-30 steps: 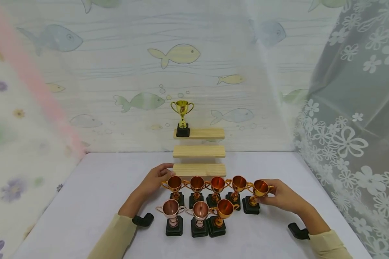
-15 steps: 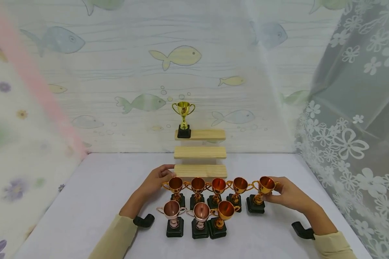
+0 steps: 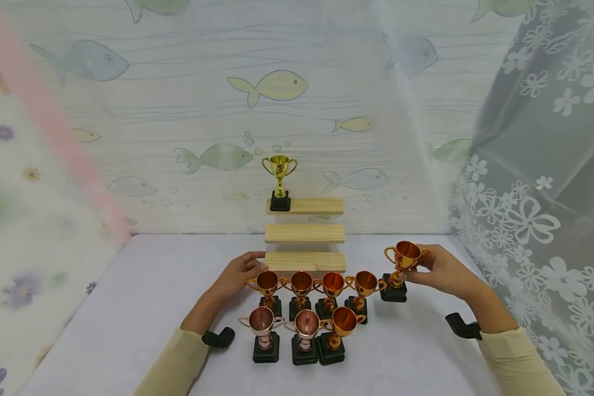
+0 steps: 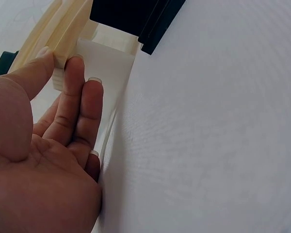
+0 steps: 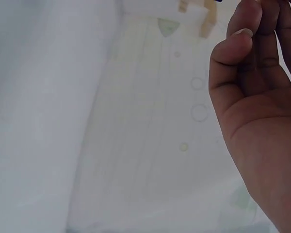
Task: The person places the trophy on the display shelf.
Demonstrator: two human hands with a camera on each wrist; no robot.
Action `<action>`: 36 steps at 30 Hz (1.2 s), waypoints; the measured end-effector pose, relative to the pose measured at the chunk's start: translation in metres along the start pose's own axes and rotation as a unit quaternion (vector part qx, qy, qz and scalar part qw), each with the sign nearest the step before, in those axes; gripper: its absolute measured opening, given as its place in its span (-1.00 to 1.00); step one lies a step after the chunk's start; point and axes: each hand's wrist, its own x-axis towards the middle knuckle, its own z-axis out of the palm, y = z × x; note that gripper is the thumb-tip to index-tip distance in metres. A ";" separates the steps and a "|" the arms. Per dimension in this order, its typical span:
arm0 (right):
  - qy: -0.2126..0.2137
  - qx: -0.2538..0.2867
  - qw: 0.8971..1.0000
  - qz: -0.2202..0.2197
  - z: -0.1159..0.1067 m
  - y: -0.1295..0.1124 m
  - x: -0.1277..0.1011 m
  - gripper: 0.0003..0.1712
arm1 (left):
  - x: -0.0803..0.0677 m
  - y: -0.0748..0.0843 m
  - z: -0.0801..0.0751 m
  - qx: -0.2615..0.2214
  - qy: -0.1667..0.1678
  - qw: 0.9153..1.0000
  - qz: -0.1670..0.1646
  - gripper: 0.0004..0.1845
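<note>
Fish-print curtain (image 3: 267,118) behind everything. I've got the right hand (image 3: 438,269) pinching an orange trophy (image 3: 406,257), right of the row of four (image 3: 333,284); swinging left too low could topple one. Left hand (image 3: 238,275) pinches the bottom shelf (image 3: 304,260); tugging might shift it.

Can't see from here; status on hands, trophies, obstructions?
Right hand grips orange trophy. Left hand pinches end of bottom shelf. Trophy row close before that shelf, possibly in the way.

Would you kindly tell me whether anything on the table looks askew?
The front row's copper trophy looks slightly askew: it stands a little turned, close beside the middle pink trophy, whereas the left pink trophy sits square. I see no spill or damage.
</note>
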 end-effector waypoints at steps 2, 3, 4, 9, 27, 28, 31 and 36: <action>-0.001 -0.007 1.000 0.004 -0.005 -0.006 0.007 -0.75 | 0.000 -0.001 0.000 0.000 0.000 1.000 0.002 -0.47; -0.001 -0.008 1.000 0.005 -0.008 -0.009 0.011 -0.75 | 0.001 -0.002 0.000 0.000 0.000 1.000 0.000 -0.47; 0.001 -0.011 1.000 0.006 -0.010 -0.012 0.015 -0.76 | 0.001 -0.002 0.000 0.000 -0.001 1.000 0.000 -0.46; 0.018 -0.024 0.999 0.014 -0.019 -0.027 0.037 -0.75 | 0.000 -0.002 -0.001 0.000 -0.003 1.000 -0.001 -0.46; 0.034 -0.004 0.998 0.048 -0.027 -0.066 0.119 -0.67 | -0.001 0.001 0.001 -0.014 -0.006 1.000 0.003 -0.47; 0.033 -0.003 0.998 0.047 -0.027 -0.067 0.123 -0.67 | -0.001 0.002 0.001 -0.014 -0.005 1.000 0.002 -0.47; 0.038 -0.002 0.998 0.045 -0.025 -0.070 0.134 -0.66 | -0.001 0.003 0.000 -0.011 -0.005 1.000 0.002 -0.47; 0.054 -0.013 0.997 0.052 -0.020 -0.074 0.153 -0.66 | 0.000 0.000 -0.001 -0.017 -0.006 1.000 0.002 -0.46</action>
